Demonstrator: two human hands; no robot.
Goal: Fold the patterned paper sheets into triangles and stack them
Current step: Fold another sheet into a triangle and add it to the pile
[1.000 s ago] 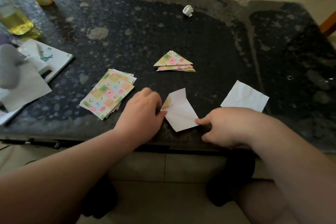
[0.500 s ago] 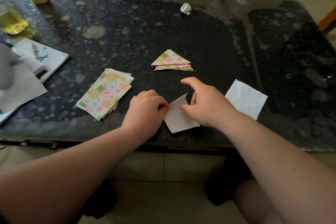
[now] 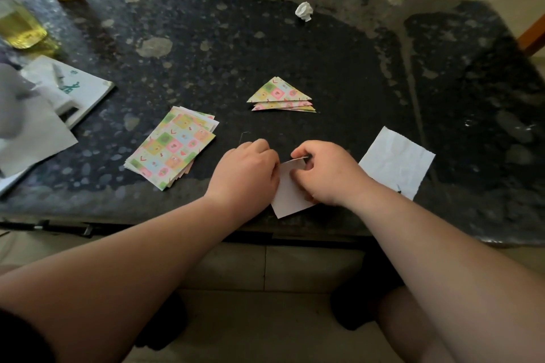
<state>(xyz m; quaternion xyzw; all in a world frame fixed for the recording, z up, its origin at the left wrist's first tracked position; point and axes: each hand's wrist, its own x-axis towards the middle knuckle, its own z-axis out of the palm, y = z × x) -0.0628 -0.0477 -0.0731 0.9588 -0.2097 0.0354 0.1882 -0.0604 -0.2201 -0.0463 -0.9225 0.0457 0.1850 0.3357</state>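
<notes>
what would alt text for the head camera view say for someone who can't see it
A person's left hand and right hand hold a paper sheet, white side up, mid-fold at the near edge of a dark speckled table. A pile of flat patterned sheets lies to their left, and a stack of folded triangles sits farther back.
</notes>
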